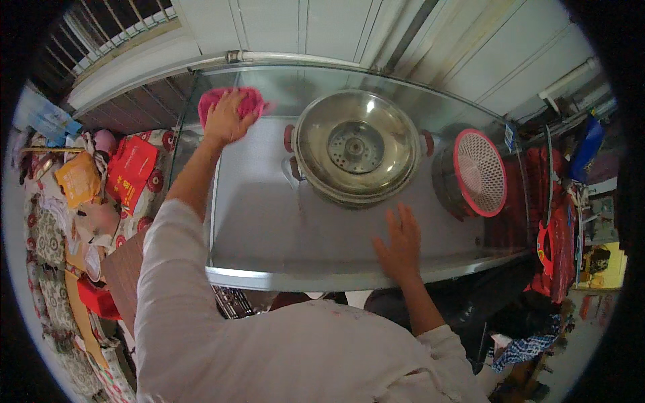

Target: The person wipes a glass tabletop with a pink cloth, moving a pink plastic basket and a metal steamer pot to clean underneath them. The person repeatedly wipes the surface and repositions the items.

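Note:
My left hand point(229, 118) is at the far left corner of a metal-edged glass case point(237, 276), laid over a bunched pink cloth point(252, 103). Its fingertips press into the cloth. In front of a wide stainless steel pot point(398, 136), my right hand point(399, 242) hovers or rests with fingers spread and nothing in it; contact with the surface cannot be told. The pot has brownish-red side handles and a perforated steel disc point(356, 147) in its middle. To its right, a pink-rimmed plastic colander point(481, 171) leans tilted in a dark metal pot point(443, 176).
Wall panels and a white pipe point(302, 58) run behind the case. At left, a patterned sofa point(50, 242) holds a red bag point(133, 169) and a yellow packet point(79, 179). Red bags point(557, 242) hang at the right. A brown wooden edge point(123, 267) lies beside my left arm.

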A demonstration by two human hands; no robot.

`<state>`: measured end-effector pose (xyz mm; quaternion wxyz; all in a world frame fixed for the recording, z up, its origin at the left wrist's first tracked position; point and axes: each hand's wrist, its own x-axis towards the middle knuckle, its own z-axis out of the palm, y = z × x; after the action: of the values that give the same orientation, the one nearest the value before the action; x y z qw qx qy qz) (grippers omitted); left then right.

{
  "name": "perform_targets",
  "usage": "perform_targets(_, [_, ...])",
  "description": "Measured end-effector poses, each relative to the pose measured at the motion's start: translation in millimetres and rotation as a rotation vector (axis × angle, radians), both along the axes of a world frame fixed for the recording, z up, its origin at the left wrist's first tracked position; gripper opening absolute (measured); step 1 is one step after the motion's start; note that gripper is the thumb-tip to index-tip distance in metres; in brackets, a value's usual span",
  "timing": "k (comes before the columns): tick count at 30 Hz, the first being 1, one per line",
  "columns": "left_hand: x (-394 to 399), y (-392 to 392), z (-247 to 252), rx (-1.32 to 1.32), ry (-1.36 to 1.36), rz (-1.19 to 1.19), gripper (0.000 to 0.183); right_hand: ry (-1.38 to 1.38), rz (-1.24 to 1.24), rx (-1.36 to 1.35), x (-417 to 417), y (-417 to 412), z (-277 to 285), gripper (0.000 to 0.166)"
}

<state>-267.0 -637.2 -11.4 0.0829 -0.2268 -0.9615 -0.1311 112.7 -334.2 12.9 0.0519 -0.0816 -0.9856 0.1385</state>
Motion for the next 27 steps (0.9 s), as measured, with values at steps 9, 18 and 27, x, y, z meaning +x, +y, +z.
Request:
perform_targets(9, [-91.9, 78.2, 19.8, -0.028, -0.059, 0.158, 0.068, -0.002, -0.017, 0.007, 10.0, 2.4, 2.0, 0.069])
perform_targets(18, [24.0, 60.8, 4.7, -0.018, -0.037, -0.096, 0.067, 0.045, 0.011, 0.013, 9.4, 3.9, -0.4, 0.068])
perform_targets(27, [282.5, 37.1, 33.7, -0.065, -0.146, -0.395, 0.062, 0.214, 0.055, -0.081, 9.3, 7.2, -1.9, 0.063])
